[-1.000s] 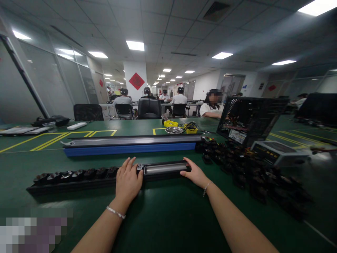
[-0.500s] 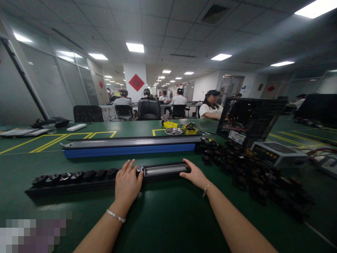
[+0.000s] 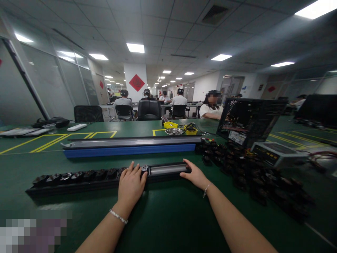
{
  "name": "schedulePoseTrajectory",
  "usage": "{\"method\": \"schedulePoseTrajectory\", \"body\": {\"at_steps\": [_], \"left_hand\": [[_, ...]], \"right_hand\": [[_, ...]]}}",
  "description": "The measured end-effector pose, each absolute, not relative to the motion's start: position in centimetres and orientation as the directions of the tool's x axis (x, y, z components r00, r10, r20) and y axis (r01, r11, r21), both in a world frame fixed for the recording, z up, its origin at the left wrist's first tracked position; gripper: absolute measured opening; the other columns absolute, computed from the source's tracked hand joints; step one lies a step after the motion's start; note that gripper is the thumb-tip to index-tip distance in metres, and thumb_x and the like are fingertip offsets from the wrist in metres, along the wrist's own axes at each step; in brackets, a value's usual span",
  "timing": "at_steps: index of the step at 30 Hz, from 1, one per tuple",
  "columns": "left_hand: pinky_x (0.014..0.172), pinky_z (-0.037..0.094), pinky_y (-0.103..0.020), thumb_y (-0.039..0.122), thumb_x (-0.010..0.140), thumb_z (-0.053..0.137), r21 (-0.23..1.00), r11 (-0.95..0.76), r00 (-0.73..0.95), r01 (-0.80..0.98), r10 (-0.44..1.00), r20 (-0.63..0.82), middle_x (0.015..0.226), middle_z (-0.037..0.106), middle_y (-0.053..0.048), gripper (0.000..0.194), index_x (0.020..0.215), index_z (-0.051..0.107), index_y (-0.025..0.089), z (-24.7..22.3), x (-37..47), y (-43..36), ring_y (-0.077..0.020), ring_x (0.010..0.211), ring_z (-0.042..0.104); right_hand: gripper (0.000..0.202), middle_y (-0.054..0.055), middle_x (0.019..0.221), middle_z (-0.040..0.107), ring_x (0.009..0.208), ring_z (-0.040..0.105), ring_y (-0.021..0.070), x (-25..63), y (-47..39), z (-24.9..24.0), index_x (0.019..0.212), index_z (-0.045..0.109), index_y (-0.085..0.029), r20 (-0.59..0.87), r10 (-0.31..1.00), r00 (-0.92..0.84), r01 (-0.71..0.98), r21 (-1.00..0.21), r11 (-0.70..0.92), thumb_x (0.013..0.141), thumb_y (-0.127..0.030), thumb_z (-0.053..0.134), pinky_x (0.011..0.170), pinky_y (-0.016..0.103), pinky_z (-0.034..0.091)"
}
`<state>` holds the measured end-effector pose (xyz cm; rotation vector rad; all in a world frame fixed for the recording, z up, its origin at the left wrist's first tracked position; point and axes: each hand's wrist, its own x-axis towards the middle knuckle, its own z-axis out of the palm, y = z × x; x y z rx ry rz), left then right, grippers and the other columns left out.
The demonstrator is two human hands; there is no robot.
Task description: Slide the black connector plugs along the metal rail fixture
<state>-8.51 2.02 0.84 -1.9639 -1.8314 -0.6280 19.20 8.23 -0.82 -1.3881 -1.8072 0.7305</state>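
Note:
A long black rail (image 3: pixel 79 187) lies across the green table, with a row of dark parts (image 3: pixel 89 175) seated along its left part. My left hand (image 3: pixel 131 184) rests over the middle of the rail, fingers on the dark parts, beside a small metallic piece (image 3: pixel 145 168). Right of that piece the rail shows a bare silver strip (image 3: pixel 165 170). My right hand (image 3: pixel 193 174) grips the rail's right end between thumb and fingers. Behind the rail lies a long blue bar (image 3: pixel 131 150) with a silver-grey channel (image 3: pixel 131 142) on top.
At the right are a heap of black parts (image 3: pixel 242 168), a grey power supply (image 3: pixel 277 153) and an open computer case (image 3: pixel 250 117). A metal dish (image 3: pixel 173 131) and yellow trays (image 3: pixel 170 124) stand behind the blue bar. A person (image 3: pixel 210 105) sits across the table.
My left hand has slid a little to the right along the rail, and the small metallic piece has moved right too. My right hand has stayed at the rail's end.

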Motion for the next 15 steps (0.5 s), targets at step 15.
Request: {"method": "schedulePoseTrajectory", "body": {"at_steps": [15], "left_hand": [[0.103,0.03,-0.045,0.041,0.085,0.035,0.032,-0.159,0.117,0.987,0.834,0.539,0.119,0.059,-0.011,0.045,0.11,0.061,0.015,0.33,-8.55,2.31,-0.0259,0.121,0.044]], "right_hand": [[0.073,0.01,0.127,0.048,0.112,0.048,0.0232,19.15,8.06,-0.56,0.131,0.04,-0.02,0.186,0.97,-0.157,0.569,-0.785,0.243,0.065,-0.037,0.067,0.097,0.038,0.036]]}}
